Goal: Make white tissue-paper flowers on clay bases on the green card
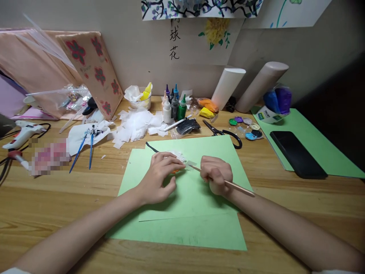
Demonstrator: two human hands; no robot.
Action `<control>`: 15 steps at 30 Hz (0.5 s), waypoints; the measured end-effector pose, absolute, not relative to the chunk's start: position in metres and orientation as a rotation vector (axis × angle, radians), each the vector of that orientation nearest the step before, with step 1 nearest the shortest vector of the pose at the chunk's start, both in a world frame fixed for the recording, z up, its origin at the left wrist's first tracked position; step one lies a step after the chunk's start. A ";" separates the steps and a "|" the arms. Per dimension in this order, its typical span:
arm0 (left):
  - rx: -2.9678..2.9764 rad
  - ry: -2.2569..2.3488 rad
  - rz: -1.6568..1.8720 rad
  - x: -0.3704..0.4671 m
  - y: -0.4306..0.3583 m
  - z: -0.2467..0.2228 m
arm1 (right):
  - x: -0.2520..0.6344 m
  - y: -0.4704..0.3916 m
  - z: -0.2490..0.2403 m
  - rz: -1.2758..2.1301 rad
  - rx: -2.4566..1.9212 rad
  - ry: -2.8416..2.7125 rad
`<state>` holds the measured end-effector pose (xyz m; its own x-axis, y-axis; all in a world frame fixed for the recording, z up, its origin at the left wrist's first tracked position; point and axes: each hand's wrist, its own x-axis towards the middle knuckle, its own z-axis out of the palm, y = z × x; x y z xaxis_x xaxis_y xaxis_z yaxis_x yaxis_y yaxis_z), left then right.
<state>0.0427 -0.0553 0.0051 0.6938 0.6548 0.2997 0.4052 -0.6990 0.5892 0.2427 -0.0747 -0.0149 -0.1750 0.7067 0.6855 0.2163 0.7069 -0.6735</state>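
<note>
Two green paper sheets [182, 232] lie overlapped on the table. My left hand [159, 179] rests on the upper sheet, fingers stretched out and thumb apart. Partly covered by its fingertips is a work of white bits [178, 156], with some orange at its edge and a black strip [152, 147] running out at the upper left. Closed around a thin wooden stick [239, 188], my right hand [218, 175] points its tip left. That tip meets a small whitish scrap [190, 164] beside my left fingertips; whether it is stuck there I cannot tell.
Behind the sheets lie torn white paper pieces [137, 123], paint bottles [174, 108] and black scissors [224, 132]. A glue gun [24, 134] and two blue brushes [91, 148] are at left. At right, a black phone [298, 154] lies partly on more green paper [322, 140].
</note>
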 end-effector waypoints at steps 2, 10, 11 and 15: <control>2.434 0.866 0.694 0.042 -0.054 0.003 | 0.243 -0.074 -0.015 0.461 -0.689 -1.888; 2.474 0.917 0.696 0.042 -0.053 0.002 | 0.241 -0.068 -0.017 0.509 -0.915 -2.004; 2.476 0.917 0.696 0.043 -0.053 0.003 | 0.241 -0.068 -0.017 0.519 -0.923 -2.015; 2.444 0.941 0.766 0.042 -0.053 0.002 | 0.241 -0.067 -0.018 0.544 -0.930 -2.050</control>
